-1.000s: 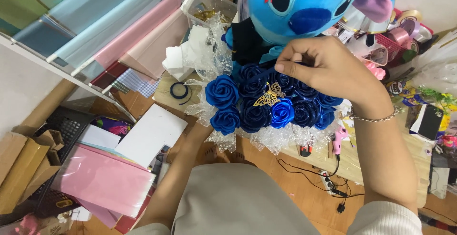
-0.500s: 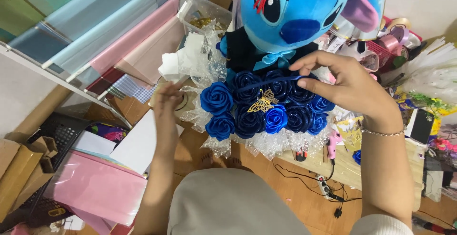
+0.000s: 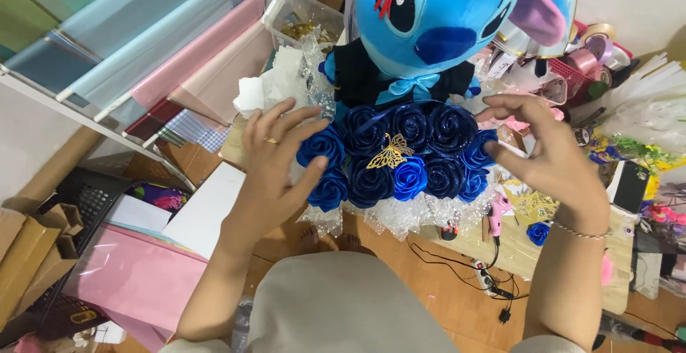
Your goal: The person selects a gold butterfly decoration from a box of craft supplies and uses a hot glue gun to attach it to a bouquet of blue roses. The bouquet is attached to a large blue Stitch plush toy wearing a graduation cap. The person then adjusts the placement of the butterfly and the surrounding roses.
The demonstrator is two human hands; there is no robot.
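Note:
A bouquet of blue and dark navy fabric roses [image 3: 400, 156] stands in front of me, with a gold butterfly [image 3: 389, 154] pinned at its middle and a white lace frill below. A blue plush toy [image 3: 443, 21] in a black gown with a blue bow sits on top at the back. My left hand [image 3: 275, 163] is spread open against the bouquet's left side, fingers touching the outer blue roses; it wears a ring. At the bouquet's right edge my right hand [image 3: 547, 156] hovers with fingers apart, holding nothing, a bracelet on the wrist.
Rolls of pastel wrapping paper [image 3: 128, 46] lean at the upper left. A pink sheet [image 3: 136, 281] and cardboard boxes [image 3: 28, 253] lie at the lower left. Ribbon spools [image 3: 593, 53], a loose blue rose [image 3: 537, 233], a pink glue gun [image 3: 495, 217] and cables clutter the wooden table on the right.
My left hand has come up from under the bouquet and now lies spread on its left side. My right hand has left the top roses and moved to the right edge.

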